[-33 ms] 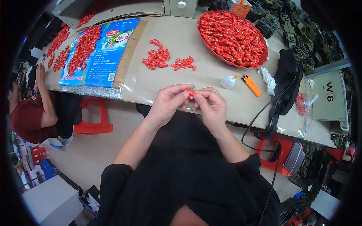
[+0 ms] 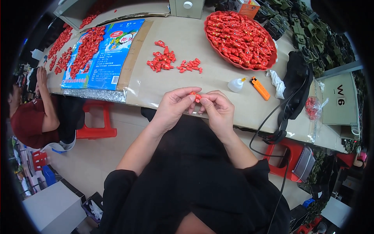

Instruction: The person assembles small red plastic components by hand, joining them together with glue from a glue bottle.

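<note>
Hardly anything has shifted since the earlier frame: the two hands stay joined over the near edge of the counter point(image 2: 218, 78), with the same small red piece point(image 2: 194, 96) between them. The left hand point(image 2: 173, 106) has its fingers closed on the piece from the left, thumb and forefinger pinching it, while the right hand point(image 2: 219, 109) meets it from the right with its fingers curled in and its fingertips on the same piece. The piece sits just above the counter's front edge, over the person's dark lap. Farther back on the counter lies a loose heap of like red pieces point(image 2: 163, 60) with a smaller cluster point(image 2: 190, 65) just beside it. To the left lies a flat blue printed bag point(image 2: 107, 56) with a white label patch at its lower corner, resting on a brown cardboard sheet point(image 2: 134, 50) and partly covered by more red pieces point(image 2: 86, 48). At the back right stands a round red tray point(image 2: 269, 64) heaped with red pieces. Near it lie a small white squeeze bottle point(image 2: 236, 84), an orange lighter point(image 2: 260, 88) and a crumpled white cloth point(image 2: 277, 83). At the far right a grey box point(image 2: 339, 105) carries a dark printed mark, with a clear bag of red bits point(image 2: 312, 108) just beside it. Another person in a dark red shirt point(image 2: 27, 123) sits at the left end.
</note>
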Motion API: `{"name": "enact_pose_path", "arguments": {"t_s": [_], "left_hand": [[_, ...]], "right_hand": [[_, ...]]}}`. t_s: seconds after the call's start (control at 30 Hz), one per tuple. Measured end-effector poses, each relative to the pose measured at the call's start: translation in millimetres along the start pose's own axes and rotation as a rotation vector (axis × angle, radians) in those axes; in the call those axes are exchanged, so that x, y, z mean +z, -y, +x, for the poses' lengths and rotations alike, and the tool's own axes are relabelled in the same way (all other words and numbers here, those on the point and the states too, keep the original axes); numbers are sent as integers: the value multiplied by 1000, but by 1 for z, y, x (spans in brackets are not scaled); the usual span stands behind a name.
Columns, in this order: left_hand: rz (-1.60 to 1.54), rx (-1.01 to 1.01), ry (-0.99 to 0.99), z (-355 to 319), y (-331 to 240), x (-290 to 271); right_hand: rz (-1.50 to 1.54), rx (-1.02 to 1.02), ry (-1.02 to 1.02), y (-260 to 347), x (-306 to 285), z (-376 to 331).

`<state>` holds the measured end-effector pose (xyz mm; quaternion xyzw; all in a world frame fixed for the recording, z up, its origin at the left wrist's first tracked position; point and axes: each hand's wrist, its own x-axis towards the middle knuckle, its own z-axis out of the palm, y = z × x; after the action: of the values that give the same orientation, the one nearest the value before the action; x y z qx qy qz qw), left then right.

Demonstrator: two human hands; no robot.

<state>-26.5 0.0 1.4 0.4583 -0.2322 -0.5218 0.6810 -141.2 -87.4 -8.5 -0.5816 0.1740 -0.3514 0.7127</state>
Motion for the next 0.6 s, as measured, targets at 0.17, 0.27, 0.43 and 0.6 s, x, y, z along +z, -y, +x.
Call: {"name": "enact_pose_path", "arguments": {"t_s": [0.17,0.27,0.43,0.6], "left_hand": [[14,7,-19,0,1,1],[-3,8,-22,-1,1,2],[-2,11,-31,0,2,2],[4,13,-32,-1,1,3]], "right_hand": [[-13,-2,5,-2,0,1],[-9,3,3,-1,1,1],[-4,5,-7,0,2,0],[-28,-8,-2,-1,2,0]]}}
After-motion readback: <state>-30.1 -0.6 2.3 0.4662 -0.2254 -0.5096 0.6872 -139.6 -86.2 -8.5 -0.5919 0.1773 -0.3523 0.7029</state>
